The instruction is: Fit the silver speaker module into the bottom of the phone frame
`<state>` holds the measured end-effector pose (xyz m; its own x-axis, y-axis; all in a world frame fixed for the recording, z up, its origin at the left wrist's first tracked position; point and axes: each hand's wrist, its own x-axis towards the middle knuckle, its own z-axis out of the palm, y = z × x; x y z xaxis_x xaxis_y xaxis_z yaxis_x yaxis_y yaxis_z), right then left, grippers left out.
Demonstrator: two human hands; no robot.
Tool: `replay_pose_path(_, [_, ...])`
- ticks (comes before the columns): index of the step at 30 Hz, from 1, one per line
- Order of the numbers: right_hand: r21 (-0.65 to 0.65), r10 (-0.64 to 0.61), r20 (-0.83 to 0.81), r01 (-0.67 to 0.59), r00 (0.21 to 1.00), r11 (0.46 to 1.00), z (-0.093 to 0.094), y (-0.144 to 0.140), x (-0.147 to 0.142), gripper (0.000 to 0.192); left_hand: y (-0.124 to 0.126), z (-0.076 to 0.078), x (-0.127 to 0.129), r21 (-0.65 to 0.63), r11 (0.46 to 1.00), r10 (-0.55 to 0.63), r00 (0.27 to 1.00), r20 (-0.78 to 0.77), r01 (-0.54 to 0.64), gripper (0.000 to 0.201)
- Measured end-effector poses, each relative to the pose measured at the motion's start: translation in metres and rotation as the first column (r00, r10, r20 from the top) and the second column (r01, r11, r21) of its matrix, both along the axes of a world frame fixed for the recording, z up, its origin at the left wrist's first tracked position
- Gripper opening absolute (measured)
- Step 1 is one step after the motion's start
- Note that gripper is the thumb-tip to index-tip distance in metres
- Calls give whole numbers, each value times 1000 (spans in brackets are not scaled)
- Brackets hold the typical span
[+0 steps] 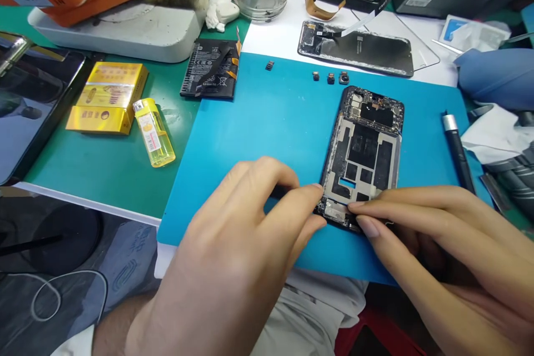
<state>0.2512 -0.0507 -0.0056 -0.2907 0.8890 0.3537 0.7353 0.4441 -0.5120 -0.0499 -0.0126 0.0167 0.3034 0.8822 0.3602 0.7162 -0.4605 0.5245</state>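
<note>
- Lying at the far left of the desk (104, 178) are a yellow cigarette pack (107, 97) and a yellow lighter (153, 132).
- Pinching the near-left corner of the opened phone frame (365, 153) is the left hand (237, 256), fingers narrowed.
- Pressing on the frame's near edge is the right hand (450, 245), fingers nearly together, on the blue mat (258, 139).
- Sitting further right is a screwdriver (456, 147).

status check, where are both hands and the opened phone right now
Left hand and right hand both pinching the bottom edge of the opened phone. Phone flat on blue mat. Small loose parts beyond it, clear of the hands.
</note>
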Motion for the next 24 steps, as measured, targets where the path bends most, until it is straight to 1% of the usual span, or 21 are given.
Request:
replay_pose_path(2, [6, -26, 0, 26, 1000, 1000, 9, 9, -16, 26, 4, 0, 1, 34, 999, -18, 1000, -12, 18, 29])
replay_pose_path(4, [16, -50, 6, 50, 999, 999, 16, 17, -32, 10, 7, -1, 2, 57, 998, -11, 1000, -12, 12, 29])
replay_pose_path(5, [21, -51, 11, 51, 999, 998, 19, 20, -38, 9, 8, -2, 2, 64, 998, -2, 1000, -7, 3, 27])
replay_pose_path(8, [41, -35, 24, 34, 999, 999, 23, 24, -46, 9, 11, -3, 5, 64, 998, -4, 1000, 15, 3, 20])
replay_pose_path(10, [65, -27, 41, 24, 999, 998, 22, 25, -45, 10, 12, -3, 7, 73, 997, -22, 1000, -7, 22, 23])
replay_pose_path(14, [129, 15, 160, -36, 987, 991, 19, 25, -42, 15, 18, 1, 9, 74, 997, -22, 996, -82, 28, 21])
replay_pose_path(16, [140, -2, 190, -25, 982, 990, 18, 26, -42, 18, 21, 3, 9, 60, 997, -36, 995, -93, 42, 20])
replay_pose_path(19, [121, -31, 195, 7, 980, 993, 19, 29, -43, 17, 23, 5, 10, 60, 997, -38, 994, -100, 44, 18])
replay_pose_path(24, [95, -13, 195, -6, 981, 995, 25, 31, -44, 18, 22, -1, 13, 104, 995, 11, 998, -54, -6, 13])
